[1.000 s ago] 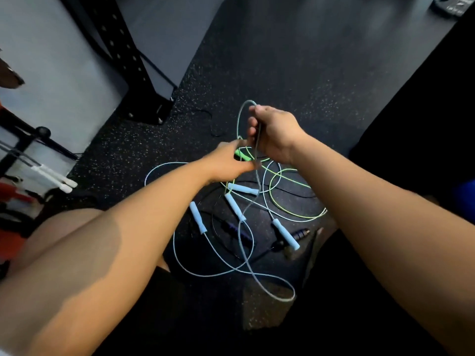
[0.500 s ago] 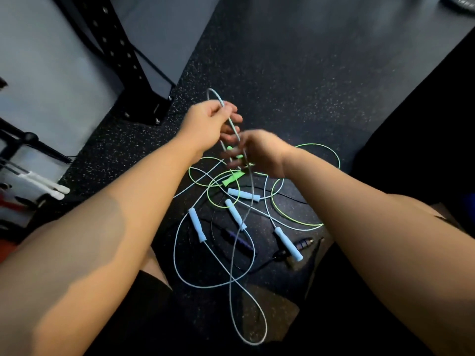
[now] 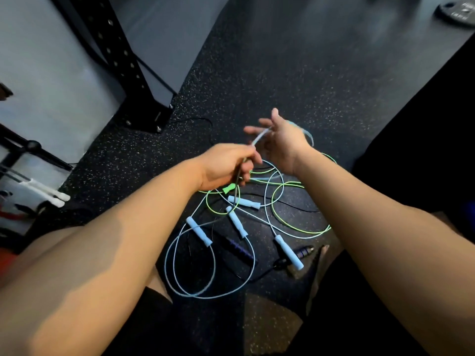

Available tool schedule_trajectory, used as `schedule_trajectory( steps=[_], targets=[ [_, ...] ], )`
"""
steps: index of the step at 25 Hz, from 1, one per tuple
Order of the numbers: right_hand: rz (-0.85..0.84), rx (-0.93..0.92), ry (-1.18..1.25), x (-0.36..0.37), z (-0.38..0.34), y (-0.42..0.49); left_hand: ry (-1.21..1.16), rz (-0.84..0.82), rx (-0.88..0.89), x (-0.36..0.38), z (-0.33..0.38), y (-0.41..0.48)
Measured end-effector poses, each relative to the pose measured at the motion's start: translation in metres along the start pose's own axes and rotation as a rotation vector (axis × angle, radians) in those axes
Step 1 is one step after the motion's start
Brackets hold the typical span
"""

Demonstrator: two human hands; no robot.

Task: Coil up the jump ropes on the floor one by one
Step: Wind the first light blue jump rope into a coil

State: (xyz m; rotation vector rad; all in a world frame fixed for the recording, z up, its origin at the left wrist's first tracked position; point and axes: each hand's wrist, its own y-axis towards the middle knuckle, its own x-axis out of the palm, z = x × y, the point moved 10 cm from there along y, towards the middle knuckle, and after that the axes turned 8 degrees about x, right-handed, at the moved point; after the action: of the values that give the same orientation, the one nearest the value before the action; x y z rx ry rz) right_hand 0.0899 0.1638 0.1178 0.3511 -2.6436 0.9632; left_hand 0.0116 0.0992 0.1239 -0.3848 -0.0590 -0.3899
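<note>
Several jump ropes lie tangled on the dark speckled floor between my knees. A pale blue rope (image 3: 177, 273) loops toward me, and its blue handles (image 3: 199, 231) lie in the tangle. A neon green rope (image 3: 295, 224) curls to the right, with its green handle (image 3: 228, 188) under my left hand. A black rope with dark handles (image 3: 237, 249) lies beneath them. My left hand (image 3: 226, 168) is shut on a strand of the pale blue rope. My right hand (image 3: 280, 142) is just beyond it, fingers spread, and the strand crosses its fingers.
A black perforated rack post (image 3: 123, 62) bolts to the floor at the back left. White handles (image 3: 48, 195) and red gear sit at the left edge. A weight plate (image 3: 457, 11) lies at the top right. My bare knees flank the ropes.
My left hand dropped lower and nearer with the blue strand. My right hand rose past it and spread its fingers. The long blue loop near me drew in shorter.
</note>
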Motion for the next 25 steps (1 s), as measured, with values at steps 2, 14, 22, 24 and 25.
schedule_trajectory(
  steps=[2, 14, 22, 24, 25],
  targets=[
    [-0.176, 0.177, -0.214, 0.02, 0.028, -0.011, -0.16, 0.204, 0.132, -0.027, 0.02, 0.006],
    [0.029, -0.196, 0.121, -0.014, -0.028, -0.017, 0.014, -0.144, -0.11, 0.003, -0.008, -0.004],
    [-0.512, 0.183, -0.564, 0.049, 0.069, -0.045, -0.353, 0.42, 0.242, -0.065, 0.037, 0.012],
    [-0.527, 0.118, -0.425, 0.056, 0.053, -0.049, -0.253, 0.451, 0.171, -0.068, 0.028, 0.015],
    [-0.458, 0.053, -0.308, 0.051, 0.036, -0.044, -0.206, 0.381, 0.082, -0.06, 0.018, 0.017]
  ],
)
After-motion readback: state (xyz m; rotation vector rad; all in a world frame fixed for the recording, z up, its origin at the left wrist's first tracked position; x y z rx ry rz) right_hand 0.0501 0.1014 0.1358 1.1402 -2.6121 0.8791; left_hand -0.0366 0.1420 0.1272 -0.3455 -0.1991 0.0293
